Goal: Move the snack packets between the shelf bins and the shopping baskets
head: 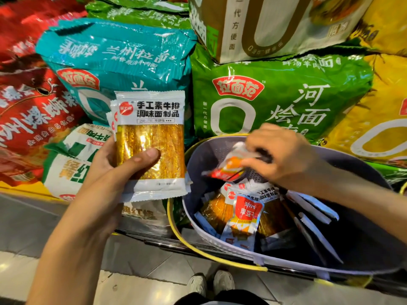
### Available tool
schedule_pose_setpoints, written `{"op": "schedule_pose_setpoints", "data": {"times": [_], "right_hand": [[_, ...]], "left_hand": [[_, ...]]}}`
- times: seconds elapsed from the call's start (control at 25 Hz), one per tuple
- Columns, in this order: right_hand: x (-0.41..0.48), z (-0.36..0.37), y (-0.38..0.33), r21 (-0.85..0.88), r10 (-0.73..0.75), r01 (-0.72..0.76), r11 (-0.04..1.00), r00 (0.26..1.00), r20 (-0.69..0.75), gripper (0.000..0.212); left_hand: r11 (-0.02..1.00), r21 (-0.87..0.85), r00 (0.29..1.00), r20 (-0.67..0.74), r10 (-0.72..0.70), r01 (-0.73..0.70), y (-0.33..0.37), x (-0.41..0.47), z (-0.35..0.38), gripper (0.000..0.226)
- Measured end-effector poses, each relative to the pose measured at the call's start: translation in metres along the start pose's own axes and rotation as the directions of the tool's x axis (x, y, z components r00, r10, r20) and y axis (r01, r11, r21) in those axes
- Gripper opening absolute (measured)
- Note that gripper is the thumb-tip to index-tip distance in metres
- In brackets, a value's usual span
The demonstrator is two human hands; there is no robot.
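Basket (363,216) holds snack packets (244,212); right hand (284,155) pinches an orange packet (229,167), left hand (105,172) grips a stack (152,139).

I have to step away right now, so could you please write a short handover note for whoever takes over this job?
Left hand: grips a stack of gold packets, held up in front of the shelf's noodle bags.
Right hand: pinches a small orange packet over the basket.
In the basket: loose packets, gold and orange mixed.
Done: a handful gathered in the left hand.
Left: the loose packets; whether the orange one is going in or coming out cannot be told.
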State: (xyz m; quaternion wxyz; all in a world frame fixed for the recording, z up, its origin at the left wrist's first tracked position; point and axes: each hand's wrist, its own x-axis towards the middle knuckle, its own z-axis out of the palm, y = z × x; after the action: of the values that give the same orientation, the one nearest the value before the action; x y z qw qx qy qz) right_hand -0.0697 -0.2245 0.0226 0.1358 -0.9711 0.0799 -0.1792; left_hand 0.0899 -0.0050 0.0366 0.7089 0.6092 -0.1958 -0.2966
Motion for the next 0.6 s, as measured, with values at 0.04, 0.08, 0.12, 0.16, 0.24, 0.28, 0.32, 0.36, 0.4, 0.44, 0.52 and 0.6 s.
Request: {"op": "schedule_pose_setpoints", "data": {"times": [0.04,0.08,0.12,0.16,0.24,0.28,0.32,0.36,0.4,0.44,0.52,0.6], "right_hand": [[-0.005,-0.011,0.005,0.081,0.131,-0.129,0.988,0.991,-0.022,0.027],[-0.011,-0.02,0.011,0.216,0.28,-0.276,0.936,0.96,0.014,0.024],[-0.017,-0.027,0.014,0.413,0.411,-0.423,0.807,0.903,0.124,0.018],[-0.021,-0.031,0.014,0.595,0.494,-0.543,0.592,0.828,0.264,0.02],[-0.032,-0.033,0.014,0.715,0.505,-0.655,0.243,0.715,0.484,0.046],[-0.036,-0.033,0.013,0.709,0.494,-0.679,0.19,0.69,0.529,0.052],[-0.038,-0.03,0.011,0.685,0.481,-0.698,0.208,0.683,0.55,0.052],[-0.04,-0.026,0.008,0.653,0.471,-0.709,0.266,0.686,0.554,0.048],[-0.042,-0.02,0.004,0.603,0.481,-0.723,0.337,0.683,0.549,0.043],[-0.043,-0.011,0.001,0.553,0.5,-0.732,0.398,0.678,0.538,0.038],[-0.045,0.009,-0.002,0.487,0.531,-0.731,0.478,0.682,0.502,0.028],[-0.047,0.028,-0.002,0.38,0.534,-0.701,0.603,0.709,0.461,0.029]], "left_hand": [[1.0,-0.001,1.0,0.003,0.003,-0.003,0.0,0.001,0.001,0.092],[1.0,0.0,1.0,0.008,0.009,-0.009,0.0,0.002,0.001,0.091],[1.0,-0.001,1.0,0.016,0.01,-0.01,-0.001,0.003,0.002,0.09],[1.0,0.001,1.0,0.022,0.011,-0.011,-0.001,0.005,0.002,0.09],[1.0,0.006,0.999,0.038,0.006,-0.006,-0.001,0.006,0.004,0.09],[1.0,0.006,0.999,0.045,0.008,-0.008,-0.001,0.006,0.005,0.088],[1.0,0.008,0.998,0.054,0.015,-0.016,-0.001,0.007,0.006,0.085],[1.0,0.007,0.998,0.065,0.02,-0.02,-0.001,0.006,0.007,0.079],[1.0,0.001,0.997,0.077,0.025,-0.025,-0.002,0.007,0.008,0.071],[1.0,-0.01,0.996,0.087,0.026,-0.025,-0.002,0.008,0.009,0.061],[1.0,-0.011,0.996,0.09,0.016,-0.015,-0.003,0.008,0.009,0.058],[1.0,-0.001,0.995,0.102,0.015,-0.015,-0.003,0.008,0.008,0.068]]}}
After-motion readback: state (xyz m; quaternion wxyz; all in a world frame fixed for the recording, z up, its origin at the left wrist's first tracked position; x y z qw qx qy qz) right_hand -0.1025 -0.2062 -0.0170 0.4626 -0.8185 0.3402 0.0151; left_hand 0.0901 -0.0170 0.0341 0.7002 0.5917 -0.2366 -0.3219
